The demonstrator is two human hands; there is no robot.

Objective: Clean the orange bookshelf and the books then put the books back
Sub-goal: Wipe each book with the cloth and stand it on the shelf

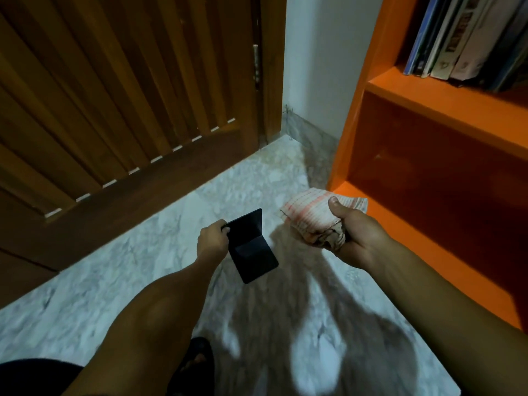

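Two bare hands are reaching out over a pale marble floor (120, 284) in the head view, one working view only. The left hand (213, 237) is sitting just left of centre, its fingers curling round the upper edge of a black bent metal bookend (251, 247), which is hanging from that grip above the floor with its lower plate pointing toward 5 o'clock. The right hand (353, 232) is lying at about 3 o'clock from the left one, well apart from it, and is clutching a bunched cloth (317, 215) (white with faint pink-orange stripes, a darker soiled patch near the palm); the thumb is pressing on top of the bundle.

The orange bookshelf (411, 101) is filling the right side of the frame, from 1 o'clock down to 4 o'clock. Its lower compartment is showing only bare orange board and shadow, and the cloth is hovering just beside that compartment's front left corner; whether it is touching the bottom board cannot be told. On the shelf above, at 1 o'clock, a row of books (457, 38) is standing, leaning slightly, spines outward, titles too blurred to read.

A brown slatted wooden door (114, 95) is taking up the area from 9 to 12 o'clock, with a white wall (320, 67) between it and the bookshelf. Dark shadows of the arms are falling across the floor near 6 o'clock.
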